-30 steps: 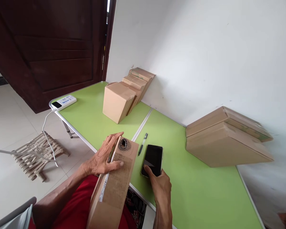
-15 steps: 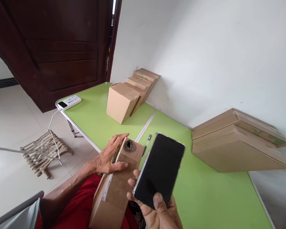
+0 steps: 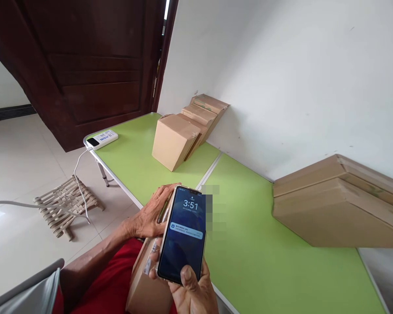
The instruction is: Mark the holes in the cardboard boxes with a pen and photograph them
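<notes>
A black phone (image 3: 183, 235) is held in my right hand (image 3: 191, 285), its thumb over the lower screen and fingers round the left edge. The lit screen reads 3:51 with one notification below. Beneath the phone, a tall cardboard box (image 3: 150, 290) stands partly hidden near my lap. My left hand (image 3: 150, 218) grips the upper left side of this box, fingers stretched along its far edge and thumb towards the phone. The top of the box is covered by the phone.
Several cardboard boxes (image 3: 173, 139) stand by the wall on the green table (image 3: 245, 209). Two more boxes (image 3: 327, 209) are stacked at the right. A white power bank (image 3: 103, 138) with a cable lies at the far left corner. A woven stool (image 3: 67, 205) is on the floor.
My right hand has moved left with the phone, now over the box top. The phone's dark screen has lit up. My left hand still holds the box. The view has shifted slightly.
</notes>
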The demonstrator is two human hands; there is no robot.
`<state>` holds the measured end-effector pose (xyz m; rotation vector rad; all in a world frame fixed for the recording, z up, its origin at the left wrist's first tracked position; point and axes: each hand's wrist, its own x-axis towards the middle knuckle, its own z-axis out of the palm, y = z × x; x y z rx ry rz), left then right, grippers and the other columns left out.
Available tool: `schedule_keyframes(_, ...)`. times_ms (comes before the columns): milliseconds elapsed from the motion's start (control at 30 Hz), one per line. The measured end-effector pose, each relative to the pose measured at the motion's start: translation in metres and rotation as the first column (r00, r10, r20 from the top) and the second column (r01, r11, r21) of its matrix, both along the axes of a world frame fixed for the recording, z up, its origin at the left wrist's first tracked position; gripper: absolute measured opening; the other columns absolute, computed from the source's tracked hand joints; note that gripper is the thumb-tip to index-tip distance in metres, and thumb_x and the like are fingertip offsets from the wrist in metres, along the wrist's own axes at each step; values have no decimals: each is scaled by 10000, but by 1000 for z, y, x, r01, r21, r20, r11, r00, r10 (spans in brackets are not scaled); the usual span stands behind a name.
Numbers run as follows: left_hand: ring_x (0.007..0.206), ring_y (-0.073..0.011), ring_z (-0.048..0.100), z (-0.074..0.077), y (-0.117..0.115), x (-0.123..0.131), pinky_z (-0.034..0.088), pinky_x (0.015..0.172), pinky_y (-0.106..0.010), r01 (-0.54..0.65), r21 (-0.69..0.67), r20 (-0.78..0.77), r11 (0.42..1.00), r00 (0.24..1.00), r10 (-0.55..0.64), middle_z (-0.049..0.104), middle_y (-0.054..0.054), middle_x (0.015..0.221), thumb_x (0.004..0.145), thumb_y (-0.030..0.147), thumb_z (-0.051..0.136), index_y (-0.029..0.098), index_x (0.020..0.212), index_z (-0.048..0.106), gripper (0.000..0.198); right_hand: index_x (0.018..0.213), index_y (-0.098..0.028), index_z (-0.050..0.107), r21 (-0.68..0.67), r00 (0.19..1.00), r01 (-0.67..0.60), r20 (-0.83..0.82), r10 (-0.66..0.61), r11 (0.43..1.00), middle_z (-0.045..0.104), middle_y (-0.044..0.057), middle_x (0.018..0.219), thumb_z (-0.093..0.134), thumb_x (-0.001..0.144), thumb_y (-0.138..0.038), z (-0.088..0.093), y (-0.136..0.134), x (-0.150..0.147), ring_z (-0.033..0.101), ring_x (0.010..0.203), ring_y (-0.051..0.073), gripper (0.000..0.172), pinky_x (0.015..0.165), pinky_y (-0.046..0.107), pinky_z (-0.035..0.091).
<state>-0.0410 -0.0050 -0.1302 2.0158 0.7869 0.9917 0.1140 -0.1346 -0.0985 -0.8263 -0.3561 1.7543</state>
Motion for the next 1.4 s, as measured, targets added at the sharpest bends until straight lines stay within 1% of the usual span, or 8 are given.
schedule_keyframes(200, 1546, -403, 338, 2, -1, 1, 285, 1290, -604, -2, -20, 7, 1000, 1000, 2, 357, -185, 1673, 942, 655, 605, 228, 1684, 212, 942, 1393, -325, 626, 7, 1000, 15, 28, -15, 1000, 793, 113, 1158, 980, 678, -484, -3, -2, 1, 768, 1012, 356, 814, 775, 494, 641)
schedule_keyframes(367, 1554, -417, 300, 5, -3, 0, 233, 1298, -647, -34, -70, -39, 997, 999, 31, 339, -176, 1678, 912, 495, 681, 231, 1697, 172, 973, 1148, -252, 740, -21, 968, 151, 208, -144, 988, 802, 160, 1133, 900, 760, -591, -9, -3, 28, 791, 874, 336, 540, 644, 429, 635)
schedule_keyframes(467, 1568, -399, 285, 6, -4, -1, 233, 1304, -637, -35, -83, -37, 996, 999, 32, 327, -159, 1687, 909, 418, 686, 246, 1698, 159, 964, 1113, -212, 753, -20, 894, 308, 349, -282, 951, 807, 146, 1078, 827, 817, -649, -12, 10, 58, 789, 834, 297, 533, 645, 394, 641)
schedule_keyframes(633, 1584, -396, 269, 7, -6, -3, 236, 1305, -635, -43, -105, -32, 994, 999, 40, 306, -157, 1705, 937, 431, 666, 247, 1695, 160, 929, 1097, -150, 740, 49, 676, 503, 599, -428, 863, 788, 62, 977, 940, 640, -609, -37, 47, 105, 751, 789, 241, 678, 704, 379, 659)
schedule_keyframes(800, 1587, -419, 266, 12, -6, -4, 227, 1321, -611, -62, -154, -66, 986, 996, 52, 313, -130, 1711, 940, 454, 659, 247, 1695, 168, 924, 1091, -127, 719, 12, 574, 511, 740, -352, 860, 771, 87, 1007, 908, 547, -668, -68, 64, 129, 726, 875, 271, 790, 678, 377, 649)
schedule_keyframes(967, 1591, -429, 259, 11, -6, -5, 239, 1325, -595, -68, -144, -62, 987, 996, 59, 332, -130, 1699, 939, 439, 655, 230, 1694, 181, 915, 1045, -133, 693, 3, 468, 491, 842, -267, 871, 764, 107, 975, 791, 575, -781, -80, 67, 134, 713, 826, 272, 806, 620, 363, 610)
schedule_keyframes(1133, 1592, -402, 264, 6, -5, -5, 235, 1311, -630, -56, -133, -34, 990, 998, 51, 304, -149, 1709, 945, 434, 655, 242, 1695, 173, 912, 958, -164, 716, -51, 208, 431, 977, -44, 901, 755, 114, 802, 618, 683, -835, -75, 61, 146, 690, 653, 297, 732, 670, 431, 552)
schedule_keyframes(1400, 1602, -387, 236, 7, -7, -6, 193, 1323, -630, -56, -156, -32, 986, 998, 51, 306, -141, 1711, 960, 445, 647, 243, 1703, 159, 912, 1115, -166, 718, -123, -152, 308, 973, 176, 944, 788, 183, 955, 448, 772, -741, -69, 53, 149, 711, 954, 432, 722, 891, 519, 498)
